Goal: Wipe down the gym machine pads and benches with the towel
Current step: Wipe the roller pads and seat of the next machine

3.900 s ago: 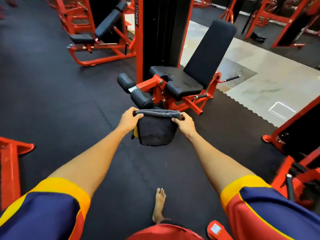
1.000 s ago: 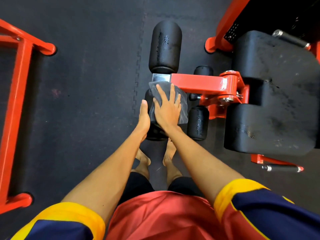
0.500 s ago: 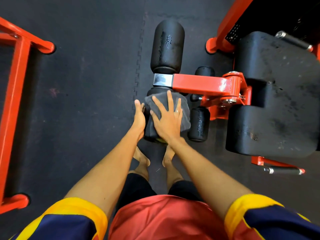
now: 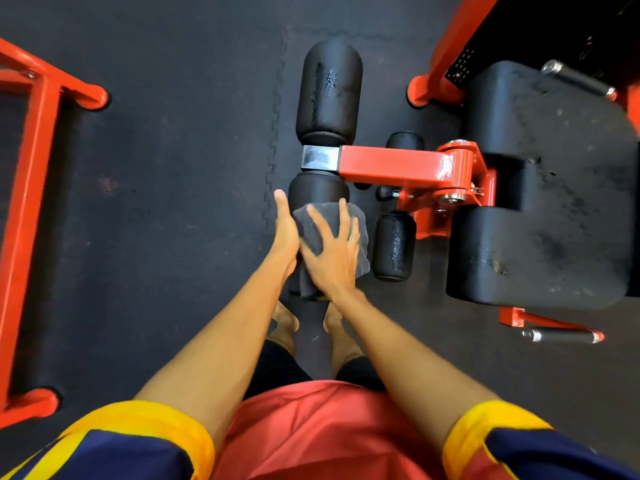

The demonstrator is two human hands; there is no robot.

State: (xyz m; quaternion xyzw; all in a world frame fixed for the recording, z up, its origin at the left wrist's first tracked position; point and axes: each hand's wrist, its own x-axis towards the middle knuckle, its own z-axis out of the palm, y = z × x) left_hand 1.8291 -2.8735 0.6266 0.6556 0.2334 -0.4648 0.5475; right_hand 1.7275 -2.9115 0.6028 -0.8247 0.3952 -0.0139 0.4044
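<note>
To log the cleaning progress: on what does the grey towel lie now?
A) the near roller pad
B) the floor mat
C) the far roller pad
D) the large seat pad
A: the towel is draped over the near roller pad, with the right hand pressing flat on it.

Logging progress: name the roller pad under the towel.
The nearer large roller pad; the right hand presses the grey towel on it. The others are bare.

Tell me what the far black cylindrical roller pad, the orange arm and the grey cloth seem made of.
Far black cylindrical roller pad: probably foam under matte vinyl; scuffed, cracked skin. Orange arm: likely painted steel; glossy highlights. Grey cloth towel: soft fabric, perhaps microfibre; it wrinkles and drapes.
</note>
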